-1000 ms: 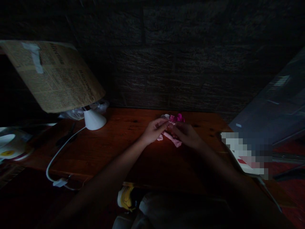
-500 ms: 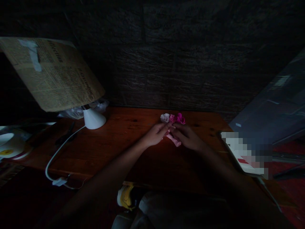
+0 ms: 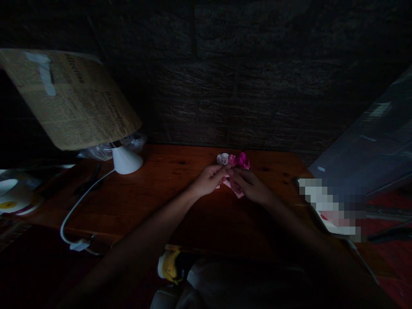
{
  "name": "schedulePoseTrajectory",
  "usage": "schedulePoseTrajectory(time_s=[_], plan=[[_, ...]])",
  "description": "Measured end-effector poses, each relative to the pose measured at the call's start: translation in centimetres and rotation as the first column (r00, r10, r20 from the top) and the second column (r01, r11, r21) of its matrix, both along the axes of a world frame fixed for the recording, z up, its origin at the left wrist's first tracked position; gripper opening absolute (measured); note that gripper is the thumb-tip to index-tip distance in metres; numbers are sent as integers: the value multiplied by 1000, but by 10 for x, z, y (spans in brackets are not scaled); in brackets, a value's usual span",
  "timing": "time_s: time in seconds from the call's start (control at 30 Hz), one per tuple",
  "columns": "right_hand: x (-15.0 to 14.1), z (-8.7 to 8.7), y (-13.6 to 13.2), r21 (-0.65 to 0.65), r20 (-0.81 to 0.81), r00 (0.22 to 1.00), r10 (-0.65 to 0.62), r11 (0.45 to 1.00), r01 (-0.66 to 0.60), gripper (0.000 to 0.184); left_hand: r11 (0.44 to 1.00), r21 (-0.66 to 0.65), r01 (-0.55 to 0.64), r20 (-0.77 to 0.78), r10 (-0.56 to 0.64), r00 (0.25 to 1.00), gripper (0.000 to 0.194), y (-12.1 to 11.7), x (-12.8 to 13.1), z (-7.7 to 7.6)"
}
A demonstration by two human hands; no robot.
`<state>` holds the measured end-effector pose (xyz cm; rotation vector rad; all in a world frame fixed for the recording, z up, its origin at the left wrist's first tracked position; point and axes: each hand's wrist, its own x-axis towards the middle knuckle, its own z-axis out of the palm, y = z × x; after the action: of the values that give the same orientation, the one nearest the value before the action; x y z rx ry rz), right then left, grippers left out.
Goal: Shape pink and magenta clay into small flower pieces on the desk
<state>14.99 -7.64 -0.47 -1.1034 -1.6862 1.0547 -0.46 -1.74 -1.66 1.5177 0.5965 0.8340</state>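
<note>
Left hand (image 3: pixel 207 180) and right hand (image 3: pixel 254 185) just met above the pink strip (image 3: pixel 238 194), nearer the table (image 3: pixel 161 171)'s back edge, fingers nearly closed, can't tell on what tbh.

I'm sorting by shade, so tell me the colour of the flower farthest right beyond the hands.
Deep magenta; the flower shows best in the head view.
</note>
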Motion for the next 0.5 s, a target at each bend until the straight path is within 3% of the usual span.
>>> schedulePoseTrajectory(time_s=[0.2, 0.37, 0.5], plan=[[-4, 0, 0, 47, -28, 999, 35, 998, -34, 47, 1000, -5, -22, -13, 22, 1000, 64, -3, 3, 1], [-7, -1, -1, 162, 7, 1000, -28, 986, 26, 48, 997, -62, 39, -3, -39, 999, 64, -7, 6, 4], [-8, -3, 0, 135, -21, 1000, -23, 990, 26, 45, 996, -78, 35, -37, -38, 999, 64, -5, 5, 4]])
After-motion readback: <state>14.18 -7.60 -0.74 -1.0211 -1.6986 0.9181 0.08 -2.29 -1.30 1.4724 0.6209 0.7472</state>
